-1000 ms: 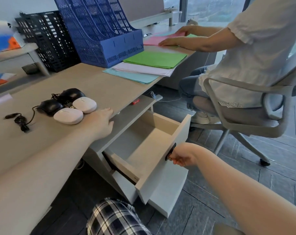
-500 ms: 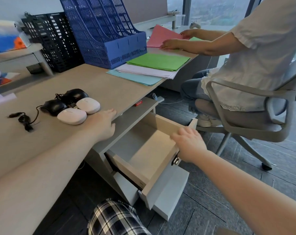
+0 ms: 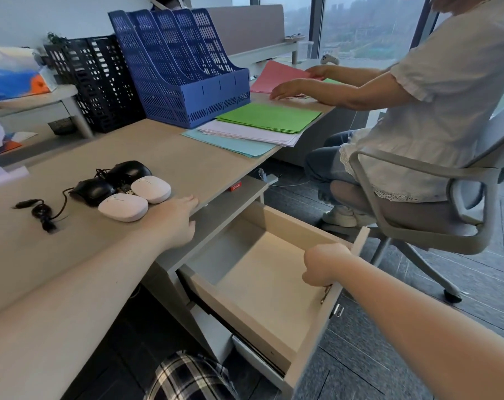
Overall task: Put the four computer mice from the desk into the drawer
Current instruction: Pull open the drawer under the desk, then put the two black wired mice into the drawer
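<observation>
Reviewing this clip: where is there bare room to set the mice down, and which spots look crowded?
The drawer is open and shows nothing inside, so its whole floor is free. The right hand sits on its front edge. On the desk, a bare strip lies between the mice and the papers. Crowded: the mouse cluster beside the left hand.

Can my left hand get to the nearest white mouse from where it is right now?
Probably yes. The left hand lies flat on the desk edge right beside the nearest white mouse, holding nothing, with only bare desktop between them. The right hand is at the open drawer front.
</observation>
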The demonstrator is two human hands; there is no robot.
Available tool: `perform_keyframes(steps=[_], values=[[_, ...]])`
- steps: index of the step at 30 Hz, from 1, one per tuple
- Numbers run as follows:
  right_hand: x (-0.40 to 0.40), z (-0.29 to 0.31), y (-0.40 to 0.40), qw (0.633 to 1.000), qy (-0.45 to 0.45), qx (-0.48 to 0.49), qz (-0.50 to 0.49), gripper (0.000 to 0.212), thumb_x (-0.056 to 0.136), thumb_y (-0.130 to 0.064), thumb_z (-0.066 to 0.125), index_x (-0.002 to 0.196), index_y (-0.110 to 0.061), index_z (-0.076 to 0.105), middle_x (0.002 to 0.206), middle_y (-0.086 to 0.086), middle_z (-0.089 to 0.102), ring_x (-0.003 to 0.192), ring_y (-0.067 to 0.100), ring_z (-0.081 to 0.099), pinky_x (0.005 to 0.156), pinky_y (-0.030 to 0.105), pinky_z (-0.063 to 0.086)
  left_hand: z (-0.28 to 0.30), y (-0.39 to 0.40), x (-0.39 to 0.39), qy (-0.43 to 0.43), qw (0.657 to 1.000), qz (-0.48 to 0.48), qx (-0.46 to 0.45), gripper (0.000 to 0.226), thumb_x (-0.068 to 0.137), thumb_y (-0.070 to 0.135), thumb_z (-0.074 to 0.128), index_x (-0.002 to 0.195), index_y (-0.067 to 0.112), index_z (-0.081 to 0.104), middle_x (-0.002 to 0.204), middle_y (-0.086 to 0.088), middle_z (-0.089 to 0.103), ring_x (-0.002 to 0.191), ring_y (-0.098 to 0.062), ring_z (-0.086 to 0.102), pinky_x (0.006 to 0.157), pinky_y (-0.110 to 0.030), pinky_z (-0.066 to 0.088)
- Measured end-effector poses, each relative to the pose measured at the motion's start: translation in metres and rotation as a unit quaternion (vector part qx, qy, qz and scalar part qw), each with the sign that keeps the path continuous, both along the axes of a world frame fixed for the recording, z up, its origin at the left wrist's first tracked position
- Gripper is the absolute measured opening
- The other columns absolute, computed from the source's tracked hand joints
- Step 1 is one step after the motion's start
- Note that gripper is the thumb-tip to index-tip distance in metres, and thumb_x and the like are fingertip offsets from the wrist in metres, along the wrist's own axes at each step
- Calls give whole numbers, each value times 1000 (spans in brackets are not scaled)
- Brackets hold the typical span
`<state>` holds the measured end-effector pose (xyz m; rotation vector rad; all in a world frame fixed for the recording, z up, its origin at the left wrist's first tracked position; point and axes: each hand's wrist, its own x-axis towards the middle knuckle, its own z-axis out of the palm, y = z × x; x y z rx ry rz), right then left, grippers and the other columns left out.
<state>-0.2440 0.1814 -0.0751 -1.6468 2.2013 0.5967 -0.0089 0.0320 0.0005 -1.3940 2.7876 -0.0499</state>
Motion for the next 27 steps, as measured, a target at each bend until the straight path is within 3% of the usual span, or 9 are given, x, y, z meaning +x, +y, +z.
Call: perform_keyframes(steps=[3, 5, 9, 13, 18, 23, 25, 27], values=[[-4, -4, 0, 1000, 8, 22, -21, 23, 89, -28, 46, 76, -14, 57, 70, -3, 53, 70, 21, 54, 58, 29, 42, -1, -3, 2, 8, 1000, -4, 7, 53, 94, 19, 44, 146, 18, 32, 157, 2, 30, 139, -23, 36, 101, -36, 41], [-6, -3, -2, 998, -7, 43, -38, 27, 88, -25, 46, 65, -14, 55, 64, -3, 52, 63, 18, 53, 58, 27, 45, 0, -5, 3, 19, 1000, -1, 13, 49, 94, 18, 44, 143, 19, 37, 155, 4, 33, 138, -22, 37, 99, -36, 43], [-10, -1, -2, 992, -27, 102, -69, 35, 86, -19, 44, 55, -10, 56, 60, 2, 57, 67, 24, 59, 77, 32, 54, 0, -9, 5, 32, 999, -7, -4, 36, 91, 16, 45, 126, 14, 51, 144, 3, 49, 122, -26, 51, 88, -39, 50], [-15, -1, 2, 985, -36, 141, -95, 31, 87, -17, 44, 63, -7, 60, 62, 6, 60, 54, 20, 56, 68, 29, 53, -1, -11, 7, 30, 999, -6, -11, 34, 90, 26, 49, 121, 13, 54, 133, 1, 57, 117, -28, 55, 88, -45, 52], [-13, -7, -2, 995, 15, 89, -53, 29, 87, -13, 42, 58, -13, 49, 56, -2, 52, 48, 15, 49, 57, 26, 45, -3, -12, 6, 41, 999, -14, -28, 29, 90, 30, 48, 115, 16, 57, 135, 5, 57, 112, -29, 58, 81, -40, 53], [-5, -16, -17, 998, 10, 42, -38, 27, 88, -17, 42, 61, -16, 44, 63, -4, 49, 54, 16, 48, 66, 29, 46, -6, -12, 5, 39, 999, -16, -32, 32, 91, 28, 47, 122, 20, 54, 146, 10, 46, 117, -29, 55, 79, -36, 52], [-2, -15, -22, 999, 4, 27, -26, 22, 88, -18, 41, 68, -13, 50, 66, -4, 49, 61, 19, 52, 67, 29, 45, -6, -15, 6, 44, 998, -18, -36, 28, 91, 29, 47, 114, 18, 57, 140, 9, 52, 113, -29, 57, 77, -37, 53], [1, -12, -28, 1000, -1, 8, -16, 18, 88, -21, 42, 81, -13, 56, 72, -3, 49, 75, 25, 53, 68, 30, 44, -6, -17, 6, 63, 997, -28, -30, 21, 90, 30, 47, 99, 15, 58, 119, 4, 64, 100, -31, 60, 70, -36, 50]])
